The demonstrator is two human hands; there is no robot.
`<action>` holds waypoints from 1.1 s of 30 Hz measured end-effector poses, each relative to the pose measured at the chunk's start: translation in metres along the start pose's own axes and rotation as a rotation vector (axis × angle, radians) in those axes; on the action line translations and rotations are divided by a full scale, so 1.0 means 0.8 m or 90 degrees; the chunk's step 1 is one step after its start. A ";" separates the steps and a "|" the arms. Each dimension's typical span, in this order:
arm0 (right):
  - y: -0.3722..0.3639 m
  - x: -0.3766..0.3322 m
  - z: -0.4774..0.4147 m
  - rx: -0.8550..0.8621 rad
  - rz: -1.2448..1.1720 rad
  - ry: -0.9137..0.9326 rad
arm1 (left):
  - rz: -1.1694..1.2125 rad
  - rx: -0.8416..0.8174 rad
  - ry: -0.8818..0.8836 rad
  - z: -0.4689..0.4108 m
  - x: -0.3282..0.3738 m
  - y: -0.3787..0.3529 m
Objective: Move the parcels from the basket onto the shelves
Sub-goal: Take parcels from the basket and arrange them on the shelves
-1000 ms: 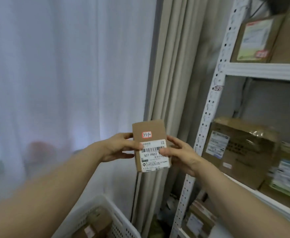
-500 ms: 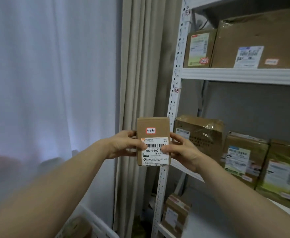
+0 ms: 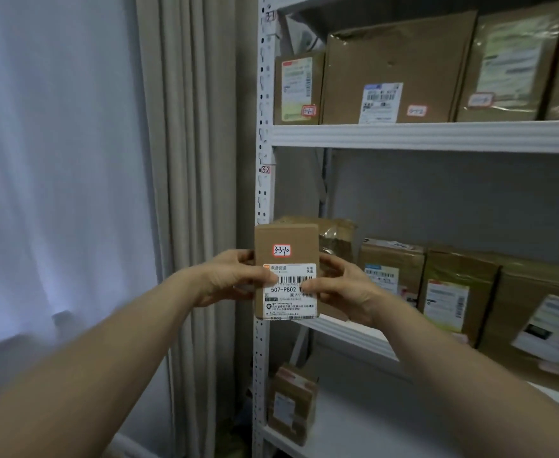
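At the shelves [image 3: 404, 135] with one parcel [image 3: 286, 239], not yet placed.
It is upright in the air before them, left hand [image 3: 228, 279] and right hand [image 3: 344, 289] each pinching a side; next, likely, slide it into a free gap.

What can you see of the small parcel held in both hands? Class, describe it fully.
The small parcel is a flat brown cardboard box, closed and held upright in front of the white shelf post. A red-bordered sticker with handwritten digits sits near its top; a white shipping label with a barcode and "507-P802" covers its lower half. The left hand pinches its left edge, the right hand its right edge, thumbs on the label.
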State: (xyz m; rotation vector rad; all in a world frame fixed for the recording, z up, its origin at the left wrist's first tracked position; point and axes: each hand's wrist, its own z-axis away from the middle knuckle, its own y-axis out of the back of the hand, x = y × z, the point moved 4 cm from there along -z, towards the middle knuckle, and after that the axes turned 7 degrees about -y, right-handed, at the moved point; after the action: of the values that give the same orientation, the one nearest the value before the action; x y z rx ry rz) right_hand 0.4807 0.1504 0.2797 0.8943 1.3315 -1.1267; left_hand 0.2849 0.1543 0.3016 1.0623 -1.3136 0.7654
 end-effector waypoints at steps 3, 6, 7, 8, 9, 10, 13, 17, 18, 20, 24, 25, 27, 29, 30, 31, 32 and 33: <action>0.029 -0.012 0.020 0.047 0.021 0.013 | -0.006 -0.027 -0.015 -0.020 0.007 -0.027; 0.061 -0.021 0.046 0.127 0.033 0.032 | 0.002 -0.088 -0.028 -0.035 0.021 -0.065; 0.065 -0.023 0.054 0.136 0.039 0.031 | 0.006 -0.102 -0.031 -0.035 0.025 -0.073; 0.075 -0.023 0.064 0.151 0.040 0.031 | 0.008 -0.128 -0.033 -0.036 0.031 -0.085; 0.088 -0.024 0.077 0.176 0.038 0.034 | 0.015 -0.161 -0.034 -0.038 0.038 -0.101; 0.101 -0.025 0.090 0.200 0.031 0.037 | 0.025 -0.189 -0.035 -0.041 0.043 -0.116; 0.140 -0.029 0.134 0.276 0.021 0.050 | 0.051 -0.220 -0.064 -0.052 0.059 -0.160; 0.179 -0.032 0.198 0.361 -0.017 0.065 | 0.066 -0.270 -0.093 -0.062 0.081 -0.223; 0.187 -0.032 0.214 0.382 -0.014 0.064 | 0.065 -0.289 -0.101 -0.062 0.086 -0.242; 0.202 -0.034 0.248 0.415 0.001 0.062 | 0.067 -0.314 -0.112 -0.057 0.096 -0.280; 0.242 -0.052 0.318 0.471 0.021 0.091 | 0.048 -0.373 -0.141 -0.047 0.121 -0.355; 0.251 -0.061 0.338 0.486 0.033 0.105 | 0.037 -0.384 -0.148 -0.045 0.128 -0.376; 0.272 -0.079 0.379 0.510 0.058 0.140 | 0.020 -0.387 -0.168 -0.041 0.145 -0.421; 0.297 -0.096 0.426 0.521 0.077 0.155 | 0.004 -0.399 -0.187 -0.034 0.164 -0.474; 0.313 -0.103 0.451 0.521 0.089 0.159 | -0.002 -0.415 -0.195 -0.031 0.175 -0.504; 0.329 -0.110 0.477 0.527 0.101 0.162 | -0.005 -0.430 -0.204 -0.027 0.186 -0.535; 0.348 -0.116 0.504 0.538 0.113 0.162 | -0.009 -0.449 -0.213 -0.023 0.198 -0.567; 0.367 -0.121 0.531 0.553 0.125 0.162 | -0.017 -0.468 -0.223 -0.016 0.211 -0.600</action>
State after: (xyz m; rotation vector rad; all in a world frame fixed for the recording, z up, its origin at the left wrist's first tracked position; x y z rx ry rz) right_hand 0.8846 -0.1724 0.3739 1.8028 0.8880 -1.4856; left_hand 0.7525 -0.0286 0.3839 0.6194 -1.6880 0.0334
